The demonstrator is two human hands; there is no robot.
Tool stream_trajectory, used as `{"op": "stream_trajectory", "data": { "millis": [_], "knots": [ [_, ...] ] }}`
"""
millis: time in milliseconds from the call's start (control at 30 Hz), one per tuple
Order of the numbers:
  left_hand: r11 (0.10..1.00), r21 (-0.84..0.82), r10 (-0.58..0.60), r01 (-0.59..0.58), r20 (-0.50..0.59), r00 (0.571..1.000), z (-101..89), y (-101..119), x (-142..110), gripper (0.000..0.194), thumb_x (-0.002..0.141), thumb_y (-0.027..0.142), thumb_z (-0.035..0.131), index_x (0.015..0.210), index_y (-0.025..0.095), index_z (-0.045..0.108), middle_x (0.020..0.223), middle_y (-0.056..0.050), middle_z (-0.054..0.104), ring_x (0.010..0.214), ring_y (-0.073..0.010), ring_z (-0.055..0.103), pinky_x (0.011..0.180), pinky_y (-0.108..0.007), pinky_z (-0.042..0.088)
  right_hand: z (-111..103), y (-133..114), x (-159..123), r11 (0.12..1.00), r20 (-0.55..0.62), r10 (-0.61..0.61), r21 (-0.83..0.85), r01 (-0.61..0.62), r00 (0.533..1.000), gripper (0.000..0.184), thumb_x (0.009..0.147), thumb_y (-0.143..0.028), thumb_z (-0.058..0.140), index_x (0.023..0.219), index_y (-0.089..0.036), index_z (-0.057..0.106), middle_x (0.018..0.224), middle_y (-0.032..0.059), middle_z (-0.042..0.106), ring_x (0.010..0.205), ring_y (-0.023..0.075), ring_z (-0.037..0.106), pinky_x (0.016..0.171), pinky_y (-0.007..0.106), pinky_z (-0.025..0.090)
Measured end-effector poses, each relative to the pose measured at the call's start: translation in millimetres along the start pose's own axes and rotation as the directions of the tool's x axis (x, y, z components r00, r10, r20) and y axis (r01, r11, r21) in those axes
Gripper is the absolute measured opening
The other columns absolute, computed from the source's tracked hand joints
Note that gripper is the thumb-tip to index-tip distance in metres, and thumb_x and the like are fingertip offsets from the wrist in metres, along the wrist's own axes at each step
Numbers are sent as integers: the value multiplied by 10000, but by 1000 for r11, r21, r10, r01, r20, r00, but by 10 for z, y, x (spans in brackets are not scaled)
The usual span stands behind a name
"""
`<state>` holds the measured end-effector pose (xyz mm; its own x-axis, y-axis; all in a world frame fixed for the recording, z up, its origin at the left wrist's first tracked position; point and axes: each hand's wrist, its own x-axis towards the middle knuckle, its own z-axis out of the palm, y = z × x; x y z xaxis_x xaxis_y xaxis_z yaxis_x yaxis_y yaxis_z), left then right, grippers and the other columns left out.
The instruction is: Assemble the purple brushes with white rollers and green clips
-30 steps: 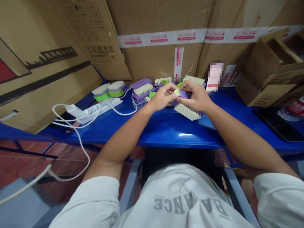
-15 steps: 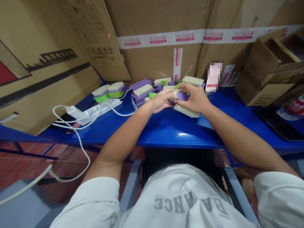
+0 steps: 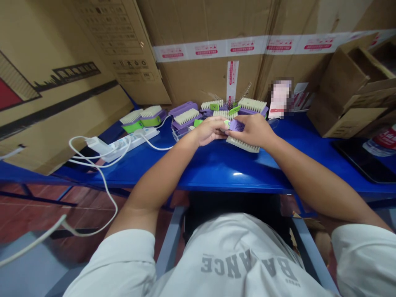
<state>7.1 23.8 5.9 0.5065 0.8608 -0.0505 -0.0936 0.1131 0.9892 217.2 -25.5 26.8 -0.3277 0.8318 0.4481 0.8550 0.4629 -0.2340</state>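
Now lower, left hand (image 3: pixel 211 131) pinching pale disc (image 3: pixel 227 123), right hand (image 3: pixel 250 132) gripping purple brush (image 3: pixel 236 125)

Left hand (image 3: pixel 210 130), right hand (image 3: pixel 252 131) pinch purple piece (image 3: pixel 236 125) over bristle brush (image 3: pixel 243 144), blue table (image 3: pixel 222 169).

A purple, grid-patterned brush back (image 3: pixel 236 125) sits over cream bristles (image 3: pixel 243 145), lime-green clips (image 3: pixel 234 110) just behind, all on a glossy blue table (image 3: pixel 229 173)! And look behind: tan cartons (image 3: pixel 201 29) wear white tape (image 3: pixel 210 48) printed in red!
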Motion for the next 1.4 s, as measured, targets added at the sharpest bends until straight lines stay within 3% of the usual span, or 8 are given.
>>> {"op": "stream_trajectory", "data": {
  "millis": [167,600,867,1000,1067,1200,1300,1400],
  "knots": [
    [1000,28,14,-14,-21,1000,32,18,-15,313,676,221,795,956,208,653,744,40,723,755,-159,749,966,-415,644,-17,-2,-1,1000,1,-4,18,4,1000,311,929,-494,761,941,-185,792,811,100,754,732,243,601,702,359,318],
    [999,30,27,-25,-88,996,66,74,-42,284,691,159,828,944,176,699,702,33,725,696,-151,744,836,-341,636,51,2,-40,997,-45,-60,-54,57,997,481,973,-564,681,1125,-141,851,911,161,841,810,317,726,721,373,353],
    [999,25,39,-40,28,999,-97,-37,42,352,683,162,899,976,183,704,831,6,783,778,-152,778,902,-363,658,72,-2,-34,995,-12,-51,-87,50,999,441,957,-549,703,1117,-169,860,891,151,852,797,323,726,711,381,334],
    [988,113,101,-108,61,993,-123,-76,75,363,725,264,926,1001,200,700,904,0,781,860,-170,784,921,-369,653,59,13,-24,996,-6,-39,-84,39,999,428,962,-544,709,1112,-173,861,895,151,853,798,323,722,712,382,342],
    [948,232,214,-220,52,975,-107,-70,75,324,763,316,912,999,204,719,942,-11,785,906,-181,778,928,-353,644,47,36,-14,997,-14,-34,-66,33,999,433,959,-545,715,1109,-166,861,898,155,850,804,325,722,715,381,351],
    [760,476,470,-442,67,880,-90,-24,19,349,785,331,891,1100,220,791,1263,-68,828,1198,-252,779,1061,-360,633,29,100,11,1000,-29,-22,-20,22,999,428,949,-553,731,1077,-168,865,888,140,837,800,308,708,721,374,368],
    [673,546,512,-499,143,847,-117,0,-37,385,808,348,881,1169,226,830,1391,-94,824,1324,-300,767,1155,-403,616,30,143,23,999,-39,-28,18,29,999,447,945,-566,742,1080,-160,873,903,135,837,811,299,707,732,369,373],
    [640,562,518,-523,188,835,-149,9,-67,363,860,384,854,1187,229,861,1419,-102,835,1362,-317,771,1196,-421,606,39,179,28,997,-43,-55,48,57,998,474,945,-575,753,1124,-156,886,933,130,849,833,296,716,745,363,385]
  ]
}}
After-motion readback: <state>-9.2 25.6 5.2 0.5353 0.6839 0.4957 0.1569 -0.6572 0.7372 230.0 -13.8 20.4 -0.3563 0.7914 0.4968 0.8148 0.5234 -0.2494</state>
